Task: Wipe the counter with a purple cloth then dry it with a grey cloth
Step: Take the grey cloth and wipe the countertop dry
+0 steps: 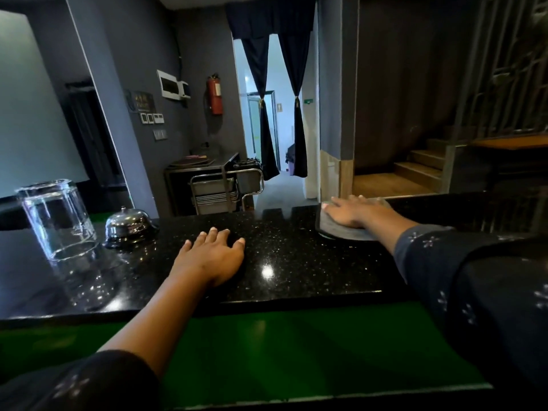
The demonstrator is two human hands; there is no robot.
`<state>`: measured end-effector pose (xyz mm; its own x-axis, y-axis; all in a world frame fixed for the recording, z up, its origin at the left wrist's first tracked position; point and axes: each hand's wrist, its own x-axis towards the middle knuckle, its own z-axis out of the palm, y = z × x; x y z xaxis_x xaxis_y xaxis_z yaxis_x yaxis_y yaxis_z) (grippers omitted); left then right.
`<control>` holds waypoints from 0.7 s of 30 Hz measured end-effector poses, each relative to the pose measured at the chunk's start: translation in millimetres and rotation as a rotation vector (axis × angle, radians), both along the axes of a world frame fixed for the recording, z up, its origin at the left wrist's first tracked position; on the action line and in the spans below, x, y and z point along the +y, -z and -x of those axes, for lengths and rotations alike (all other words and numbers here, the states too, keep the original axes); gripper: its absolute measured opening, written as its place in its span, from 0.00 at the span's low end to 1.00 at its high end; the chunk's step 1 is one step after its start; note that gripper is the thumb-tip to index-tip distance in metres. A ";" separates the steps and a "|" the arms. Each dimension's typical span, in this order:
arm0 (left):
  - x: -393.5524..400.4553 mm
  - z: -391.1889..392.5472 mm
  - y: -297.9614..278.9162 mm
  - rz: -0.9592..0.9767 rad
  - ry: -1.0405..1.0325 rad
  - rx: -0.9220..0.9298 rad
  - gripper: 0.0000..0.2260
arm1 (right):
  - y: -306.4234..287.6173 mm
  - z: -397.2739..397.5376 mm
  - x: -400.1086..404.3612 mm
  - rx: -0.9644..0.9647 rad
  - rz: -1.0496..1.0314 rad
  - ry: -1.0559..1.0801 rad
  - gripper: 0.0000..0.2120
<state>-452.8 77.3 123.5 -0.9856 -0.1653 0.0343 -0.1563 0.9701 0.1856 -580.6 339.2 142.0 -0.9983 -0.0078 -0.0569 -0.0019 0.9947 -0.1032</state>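
head view: flat grey cloth (pixel 341 228) lies far right on black speckled stone surface (pixel 296 262).
right hand (pixel 353 213): pressed flat on cloth, fingers spread.
left hand (pixel 212 255): empty, flat, well apart.

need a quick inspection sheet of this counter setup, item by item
surface: black speckled counter, glossy, light glare.
job's things: grey cloth flat near the far edge; purple cloth not seen.
clutter: upturned glass and service bell at left.
grippers: left hand flat, empty, on the counter; right hand pressing the grey cloth.
cables: nothing seen.
surroundings: metal trolley, fire extinguisher, curtained doorway, stairs at right.
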 end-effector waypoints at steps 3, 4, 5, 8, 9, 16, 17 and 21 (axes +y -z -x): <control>2.5 -3.3 -3.9 -0.011 -0.008 -0.014 0.28 | 2.7 -30.9 -24.0 0.020 0.037 -0.113 0.31; 3.0 -4.7 -5.1 -0.018 -0.010 -0.017 0.28 | 4.6 -44.6 -32.8 0.019 0.035 -0.173 0.32; 4.0 -6.8 -6.2 -0.023 -0.012 -0.019 0.28 | 6.3 -60.4 -40.8 0.012 0.033 -0.230 0.32; 4.4 -12.6 -6.9 -0.031 -0.010 -0.013 0.28 | 9.4 -108.8 -53.6 0.018 0.038 -0.361 0.31; 3.7 -13.6 -6.5 -0.035 -0.008 -0.012 0.28 | 9.5 -123.2 -50.9 0.024 0.032 -0.391 0.31; 3.8 -16.7 -7.1 -0.013 0.009 -0.006 0.27 | 5.2 -126.1 7.0 0.002 0.001 -0.282 0.30; 4.6 -16.5 -7.1 -0.011 0.008 -0.003 0.27 | 4.0 -116.4 5.0 0.002 -0.003 -0.245 0.30; 4.0 -14.9 -6.4 -0.018 0.022 0.010 0.28 | 1.2 -86.1 -29.3 0.013 0.017 -0.119 0.32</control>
